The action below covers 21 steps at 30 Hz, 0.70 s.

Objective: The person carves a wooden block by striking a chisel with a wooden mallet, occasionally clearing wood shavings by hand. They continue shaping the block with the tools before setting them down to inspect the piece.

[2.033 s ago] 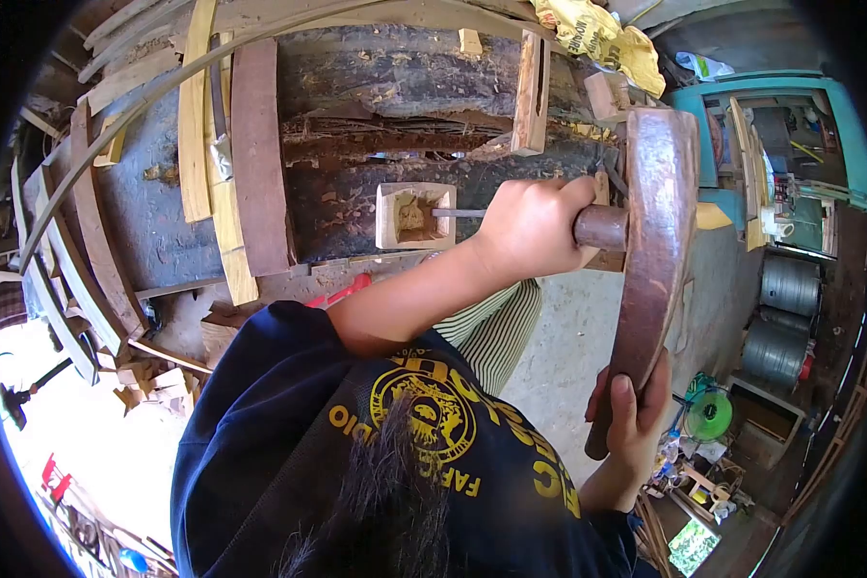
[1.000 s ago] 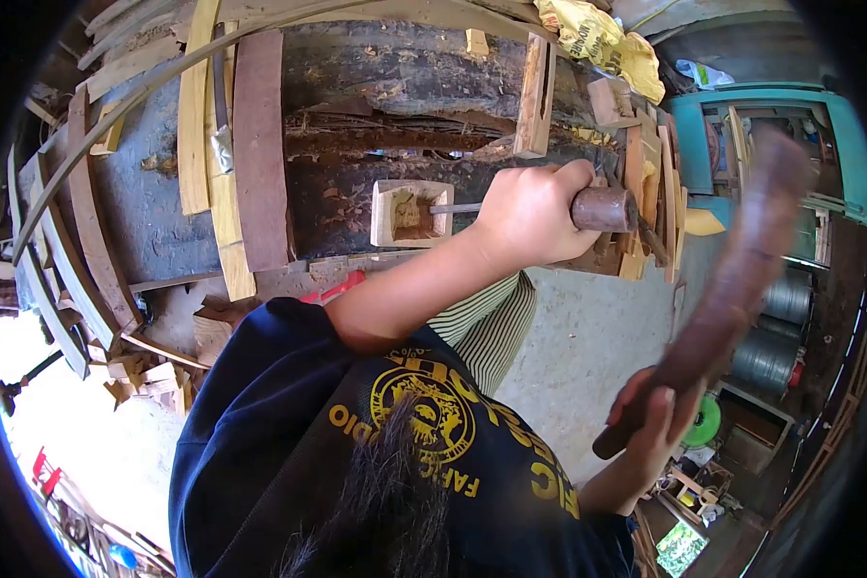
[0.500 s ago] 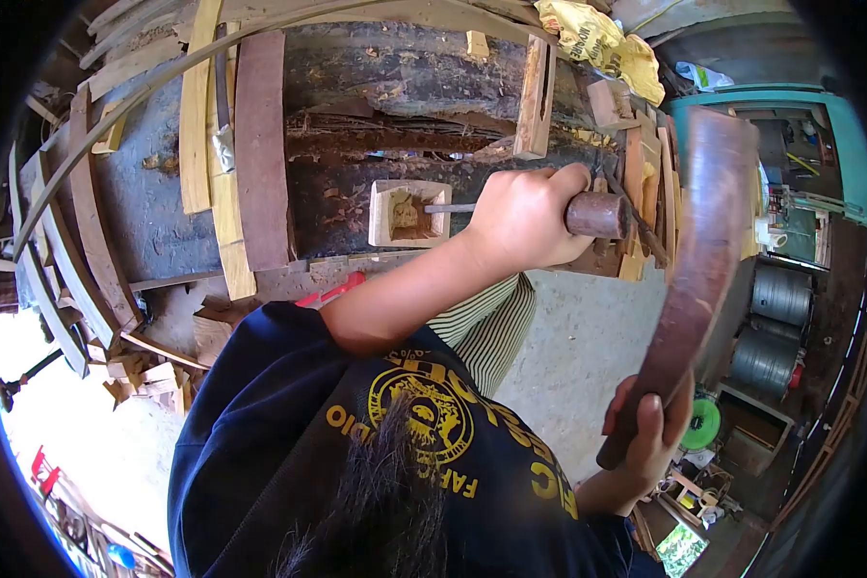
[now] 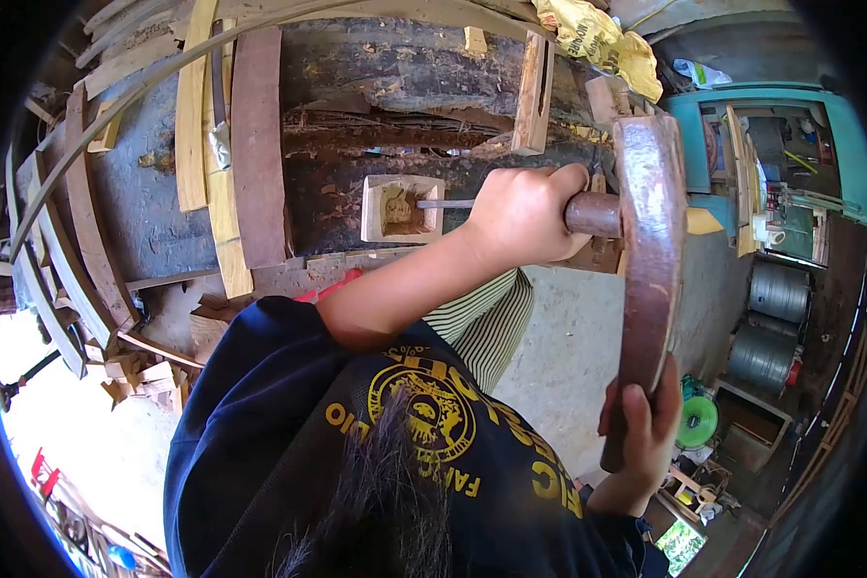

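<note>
My left hand is wrapped round the brown wooden handle of a chisel. The chisel's metal blade reaches left into the hollow of a pale wooden block on the dark workbench. In my right hand is a long, slightly curved wooden mallet, gripped by its narrow lower end. The mallet's broad upper part meets the end of the chisel handle in this view; whether they press together I cannot tell. My fingers hide the middle of the chisel.
Across the dark workbench lie a reddish-brown board, yellowish strips and a slotted wooden piece. A yellow sack sits at the back. Wood offcuts lie on the floor at left; metal drums stand at right.
The mallet has swung left, from apart to the end of the chisel handle. My left hand keeps its hold on the chisel; the block appears slightly further left.
</note>
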Motion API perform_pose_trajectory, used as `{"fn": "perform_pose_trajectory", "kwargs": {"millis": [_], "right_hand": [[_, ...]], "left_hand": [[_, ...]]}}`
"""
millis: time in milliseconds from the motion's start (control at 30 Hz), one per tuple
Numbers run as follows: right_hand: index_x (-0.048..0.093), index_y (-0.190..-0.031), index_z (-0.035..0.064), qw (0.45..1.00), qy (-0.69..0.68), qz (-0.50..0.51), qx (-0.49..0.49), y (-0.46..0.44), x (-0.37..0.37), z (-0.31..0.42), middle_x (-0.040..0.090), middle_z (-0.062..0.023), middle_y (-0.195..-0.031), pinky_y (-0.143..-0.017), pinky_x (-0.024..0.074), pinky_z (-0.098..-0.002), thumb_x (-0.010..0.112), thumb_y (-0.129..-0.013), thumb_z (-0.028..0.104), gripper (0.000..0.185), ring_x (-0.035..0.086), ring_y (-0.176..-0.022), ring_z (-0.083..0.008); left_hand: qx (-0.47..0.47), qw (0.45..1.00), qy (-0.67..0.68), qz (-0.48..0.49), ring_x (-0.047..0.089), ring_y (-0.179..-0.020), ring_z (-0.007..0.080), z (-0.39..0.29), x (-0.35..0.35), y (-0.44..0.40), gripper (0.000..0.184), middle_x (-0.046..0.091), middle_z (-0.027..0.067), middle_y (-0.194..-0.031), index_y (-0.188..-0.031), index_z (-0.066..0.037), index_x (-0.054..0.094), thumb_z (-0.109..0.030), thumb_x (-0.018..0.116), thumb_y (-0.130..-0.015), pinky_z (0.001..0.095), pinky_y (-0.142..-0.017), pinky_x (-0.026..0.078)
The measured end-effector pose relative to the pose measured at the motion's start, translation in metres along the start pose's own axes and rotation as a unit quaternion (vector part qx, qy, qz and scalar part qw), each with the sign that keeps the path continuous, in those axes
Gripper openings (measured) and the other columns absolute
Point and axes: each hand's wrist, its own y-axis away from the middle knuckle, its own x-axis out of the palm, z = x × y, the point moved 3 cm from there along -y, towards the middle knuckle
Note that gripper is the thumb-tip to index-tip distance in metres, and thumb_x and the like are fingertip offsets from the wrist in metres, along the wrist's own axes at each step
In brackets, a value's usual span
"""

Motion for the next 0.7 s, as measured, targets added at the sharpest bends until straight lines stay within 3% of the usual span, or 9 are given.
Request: {"fn": "perform_pose_trajectory", "kwargs": {"millis": [33,100,233,333,400,467,600,667,700], "right_hand": [[0.039,-0.121,-0.0034,1.0,-0.001,0.0,0.0,0.003,0.001,-0.001,0.053,-0.0069,-0.069,-0.043,0.0406,-0.0235,0.055,-0.091,0.019,0.041,0.05,-0.048,-0.0112],[0.037,-0.127,-0.0004,0.995,0.003,-0.084,-0.05,0.009,0.001,0.001,0.052,-0.0078,-0.066,-0.039,0.0385,-0.0221,0.055,-0.09,0.034,0.054,0.048,-0.045,-0.011],[0.036,-0.129,-0.0014,0.981,-0.046,-0.15,-0.11,0.017,0.012,0.003,0.052,-0.0097,-0.065,-0.038,0.0385,-0.023,0.054,-0.088,0.039,0.06,0.047,-0.043,-0.0121],[0.035,-0.131,-0.0012,0.989,-0.023,-0.104,-0.098,0.014,0.017,-0.006,0.053,-0.0098,-0.066,-0.04,0.0399,-0.0237,0.052,-0.089,0.035,0.059,0.048,-0.045,-0.0123],[0.036,-0.127,-0.0023,0.998,0.045,-0.034,-0.026,0.011,0.019,-0.012,0.054,-0.01,-0.069,-0.044,0.0423,-0.0231,0.053,-0.089,0.03,0.054,0.05,-0.05,-0.0123],[0.036,-0.124,-0.0029,1.0,0.002,-0.009,-0.01,0.008,0.019,-0.009,0.054,-0.0094,-0.071,-0.046,0.0434,-0.0251,0.052,-0.088,0.023,0.047,0.053,-0.052,-0.0141],[0.036,-0.121,-0.0039,0.986,-0.055,-0.11,-0.112,0.015,0.016,-0.005,0.056,-0.01,-0.071,-0.047,0.0434,-0.024,0.05,-0.091,0.033,0.049,0.053,-0.051,-0.0139],[0.033,-0.123,-0.0038,0.986,-0.05,-0.086,-0.135,0.013,0.016,-0.012,0.056,-0.01,-0.073,-0.047,0.0441,-0.0244,0.051,-0.091,0.029,0.049,0.054,-0.051,-0.0138],[0.033,-0.123,-0.0038,0.996,0.004,-0.034,-0.082,0.012,0.017,-0.016,0.056,-0.0098,-0.073,-0.047,0.0442,-0.0244,0.051,-0.091,0.026,0.047,0.054,-0.051,-0.0136]], "left_hand": [[-0.001,1.0,-0.004,0.003,0.064,-0.06,0.0329,0.0,0.0,0.001,0.031,0.064,0.0132,-0.068,-0.084,-0.009,0.058,-0.029,0.069,-0.064,0.0417,-0.055,0.053],[0.008,1.0,0.002,-0.007,0.064,-0.06,0.0328,-0.002,-0.001,0.004,0.031,0.064,0.0132,-0.068,-0.085,-0.009,0.058,-0.029,0.069,-0.064,0.0418,-0.055,0.053],[0.001,0.999,0.029,-0.024,0.064,-0.061,0.0328,-0.006,-0.01,0.014,0.032,0.064,0.0132,-0.067,-0.086,-0.009,0.058,-0.028,0.07,-0.064,0.042,-0.056,0.053],[0.012,0.999,0.049,-0.021,0.064,-0.061,0.033,-0.005,-0.015,0.017,0.033,0.064,0.0132,-0.068,-0.087,-0.009,0.058,-0.027,0.071,-0.063,0.042,-0.056,0.052],[0.006,0.999,0.048,-0.009,0.064,-0.062,0.0331,-0.004,-0.016,0.017,0.033,0.064,0.0133,-0.068,-0.087,-0.009,0.058,-0.027,0.072,-0.063,0.042,-0.057,0.052],[0.0,0.999,0.047,-0.001,0.064,-0.062,0.0331,-0.003,-0.018,0.016,0.034,0.064,0.0133,-0.068,-0.087,-0.009,0.058,-0.027,0.072,-0.062,0.0421,-0.057,0.052],[-0.014,0.998,0.057,-0.01,0.064,-0.064,0.0328,-0.002,-0.02,0.016,0.035,0.064,0.0133,-0.07,-0.088,-0.009,0.057,-0.026,0.072,-0.062,0.042,-0.059,0.053],[-0.014,0.998,0.052,-0.012,0.064,-0.064,0.0326,-0.003,-0.02,0.016,0.035,0.064,0.0132,-0.07,-0.088,-0.009,0.057,-0.026,0.071,-0.062,0.0419,-0.059,0.053],[-0.009,0.999,0.051,-0.003,0.064,-0.064,0.0325,-0.003,-0.02,0.016,0.035,0.064,0.013,-0.07,-0.088,-0.009,0.056,-0.026,0.071,-0.061,0.0418,-0.059,0.053]]}}
